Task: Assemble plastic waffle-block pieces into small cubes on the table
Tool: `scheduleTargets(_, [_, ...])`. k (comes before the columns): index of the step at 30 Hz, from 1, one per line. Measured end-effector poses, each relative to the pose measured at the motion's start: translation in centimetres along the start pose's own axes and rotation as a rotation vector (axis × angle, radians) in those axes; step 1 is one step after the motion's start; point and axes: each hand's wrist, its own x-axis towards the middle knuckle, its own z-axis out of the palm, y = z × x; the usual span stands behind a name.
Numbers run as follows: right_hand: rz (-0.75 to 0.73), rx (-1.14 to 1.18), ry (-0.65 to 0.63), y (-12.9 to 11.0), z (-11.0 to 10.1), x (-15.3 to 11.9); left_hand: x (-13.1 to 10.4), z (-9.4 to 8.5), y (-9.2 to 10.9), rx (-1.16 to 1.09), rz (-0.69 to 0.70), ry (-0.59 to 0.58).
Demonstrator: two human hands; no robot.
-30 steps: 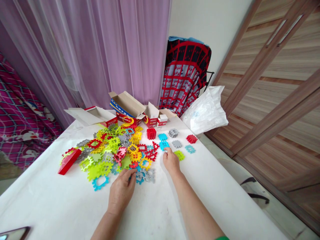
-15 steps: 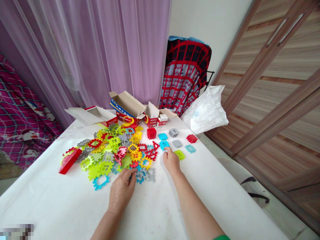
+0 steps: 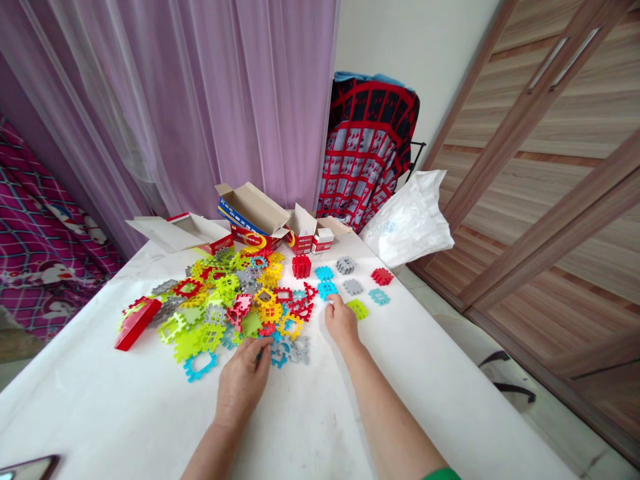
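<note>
A mixed pile of notched plastic building tiles [image 3: 220, 283] in yellow, green, red, grey and blue covers the table's left middle. At its near edge, my left hand [image 3: 245, 373] is closed, fingertips together by some blue and grey tiles; what they pinch, if anything, is hidden. My right hand [image 3: 343, 321] reaches to a blue window tile [image 3: 327, 289], its closed fingers on the near edge. Around that hand lie a green tile [image 3: 358, 309], a grey tile [image 3: 353, 287], a stack of grey tiles [image 3: 345, 265] and a stack of red tiles [image 3: 301, 267].
Opened cardboard boxes [image 3: 255, 213] stand along the table's back. A white plastic bag [image 3: 410, 220] leans at the back right corner. Further right are red tiles [image 3: 382, 276] and a teal tile [image 3: 379, 297]. A red roof-like piece [image 3: 137, 325] lies left of the pile.
The whole view has shifted slightly, and a phone-like object's edge shows at the lower left. Both hands keep nearly the same place among the tiles.
</note>
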Motion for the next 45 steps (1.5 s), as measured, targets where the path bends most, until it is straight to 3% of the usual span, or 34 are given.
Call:
scheduleTargets(12, [-0.153, 0.008, -0.058, -1.2, -0.1, -3.8, 0.2, 0.0, -0.3, -0.024, -0.018, -0.005])
scheduleTargets(31, [-0.186, 0.103, -0.040, -1.3, -1.2, -6.2, 0.1, -0.4, 0.2, 0.067, 0.035, 0.090])
scheduleTargets(45, [-0.211, 0.150, -0.084, -1.1, -2.0, -6.2, -0.2, -0.6, 1.1, 0.170, -0.003, 0.089])
